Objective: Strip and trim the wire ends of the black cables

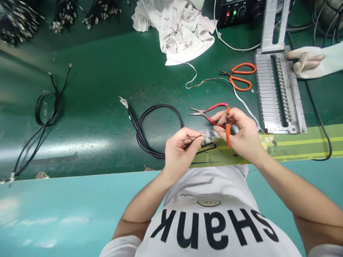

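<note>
My left hand [183,148] pinches the stripped end of a black cable [160,107] between thumb and fingertips. Thin wire ends stick out to the right of the fingers. Loops of this cable lie on the bench to the left, with metal connectors [124,102] at the far end. My right hand [242,132] is closed around an orange-handled hand tool [228,130], seen edge-on, so its jaws cannot be made out. Just beyond the right fingers lie red-handled needle-nose pliers [199,111], jaws apart and pointing left.
Orange-handled snips [242,76] lie beside a slotted metal fixture [277,92]. A white glove [313,60] rests at the right. Crumpled white cloth [182,28] and a black control box [238,13] stand behind. Another coiled cable [44,110] and cable bundles [63,16] are at left.
</note>
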The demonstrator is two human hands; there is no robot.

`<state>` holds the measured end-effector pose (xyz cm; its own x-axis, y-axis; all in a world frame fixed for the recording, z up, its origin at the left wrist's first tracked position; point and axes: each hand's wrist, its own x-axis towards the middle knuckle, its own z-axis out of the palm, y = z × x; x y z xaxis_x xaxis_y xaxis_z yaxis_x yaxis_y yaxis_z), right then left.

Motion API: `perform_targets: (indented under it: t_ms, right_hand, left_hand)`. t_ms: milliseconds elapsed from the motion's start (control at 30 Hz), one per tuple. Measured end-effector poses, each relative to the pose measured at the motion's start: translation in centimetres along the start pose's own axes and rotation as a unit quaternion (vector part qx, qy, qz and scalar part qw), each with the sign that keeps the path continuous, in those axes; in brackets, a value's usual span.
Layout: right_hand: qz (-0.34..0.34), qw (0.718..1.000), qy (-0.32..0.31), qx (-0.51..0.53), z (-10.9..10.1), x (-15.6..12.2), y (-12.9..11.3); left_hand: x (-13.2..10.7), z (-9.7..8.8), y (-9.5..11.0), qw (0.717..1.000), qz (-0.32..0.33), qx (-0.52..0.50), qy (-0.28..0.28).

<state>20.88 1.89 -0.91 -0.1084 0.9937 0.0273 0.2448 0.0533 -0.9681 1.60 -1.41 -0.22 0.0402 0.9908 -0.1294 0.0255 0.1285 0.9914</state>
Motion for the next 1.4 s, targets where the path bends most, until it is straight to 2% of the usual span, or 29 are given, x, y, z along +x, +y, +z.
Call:
perform_targets:
  t_ms: [133,233,467,633,733,900,1133,1400]
  right_hand:
    - [0.085,0.979,-0.03,0.183,0.7,-1.1,-1.0]
    - [0.118,0.965,-0.03,0.232,1.4,-1.5,-1.5]
    - [0.154,0.948,-0.012,0.279,2.5,-1.7,-1.6]
    - [0.18,0.93,-0.01,0.321,2.9,-1.5,-1.4]
    - [0.195,0.924,-0.004,0.33,2.9,-1.4,-1.5]
    - [0.207,0.918,-0.008,0.338,2.7,-1.2,-1.7]
    - [0.209,0.905,-0.009,0.369,2.8,-1.4,-1.3]
    - [0.205,0.906,0.008,0.371,3.1,-1.7,-1.4]
  left_hand:
    - [-0.2,0.4,-0.3,0.997,0.047,0.054,0.032]
    - [-0.3,0.6,-0.4,0.983,0.111,0.124,0.079]
    - [-0.2,0.3,-1.6,0.911,0.29,0.277,0.094]
    - [0.2,-0.3,-2.5,0.853,0.383,0.341,0.093]
    - [0.3,-0.6,-3.1,0.837,0.406,0.356,0.092]
    - [0.3,-1.0,-3.9,0.837,0.401,0.362,0.085]
    - [0.6,-0.7,-3.7,0.8,0.461,0.373,0.087]
    - [0.7,-0.4,-3.7,0.778,0.471,0.404,0.102]
